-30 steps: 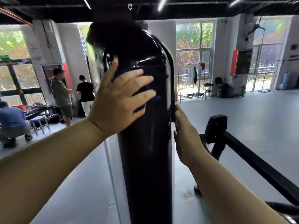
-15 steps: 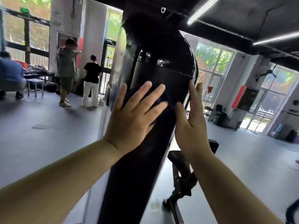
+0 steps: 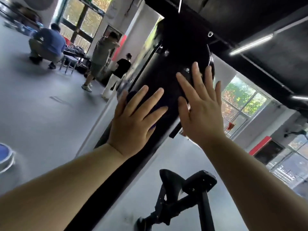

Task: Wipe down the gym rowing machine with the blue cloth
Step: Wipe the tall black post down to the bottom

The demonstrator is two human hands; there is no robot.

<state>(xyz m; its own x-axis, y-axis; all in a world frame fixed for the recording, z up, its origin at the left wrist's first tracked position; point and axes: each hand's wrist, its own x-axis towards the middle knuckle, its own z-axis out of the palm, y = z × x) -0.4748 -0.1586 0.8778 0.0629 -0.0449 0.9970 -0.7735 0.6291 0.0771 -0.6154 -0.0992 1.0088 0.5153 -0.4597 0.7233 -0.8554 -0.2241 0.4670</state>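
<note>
While the left hand (image 3: 133, 129) presses the cloth (image 3: 131, 97) flat against the rower (image 3: 155, 75), fingers spread, the right hand (image 3: 203, 114) lies just beside it, also spread, palm on the rower. People (image 3: 101, 52) are far beyond the left hand

The rowing machine's tall housing (image 3: 160, 77) is glossy black, with pale reflections streaking its left edge. The cloth (image 3: 131, 96) against it looks dark blue, almost violet, though little of it shows. The lower frame (image 3: 205, 205) nearby is matt black. The floor (image 3: 41, 122) is plain grey and the ceiling (image 3: 250, 17) black. Far left, a crouching person (image 3: 50, 40) wears a blue shirt, a standing person (image 3: 102, 49) wears olive-grey with white shoes, and a third person (image 3: 122, 68) wears a black top and white trousers. A red panel (image 3: 260, 145) shows on the right. Green and rust leaves fill the windows (image 3: 240, 97).
</note>
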